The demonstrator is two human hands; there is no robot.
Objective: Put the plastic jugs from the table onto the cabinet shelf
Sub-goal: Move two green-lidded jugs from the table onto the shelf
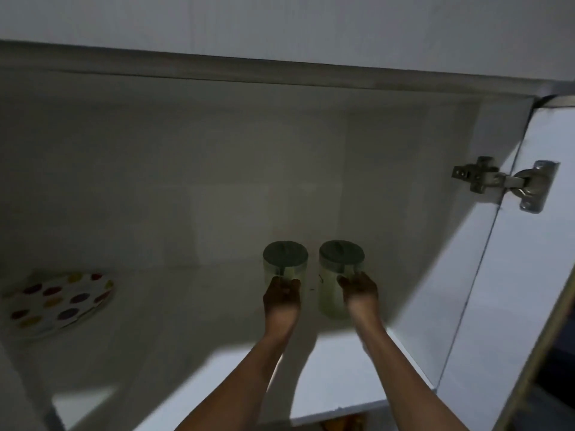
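Two clear plastic jugs with grey lids stand upright side by side deep on the white cabinet shelf (186, 321). My left hand (281, 295) is closed around the handle side of the left jug (284, 259). My right hand (359, 290) grips the right jug (337, 259) the same way. Both arms reach in from the bottom of the view. The jugs' lower fronts are partly hidden by my hands. A small gap separates the two jugs.
A stack of white plates with coloured dots (59, 301) lies at the shelf's left end. The cabinet door (529, 275) stands open on the right, held by a metal hinge (504, 181). The cabinet's top panel (280, 70) hangs above.
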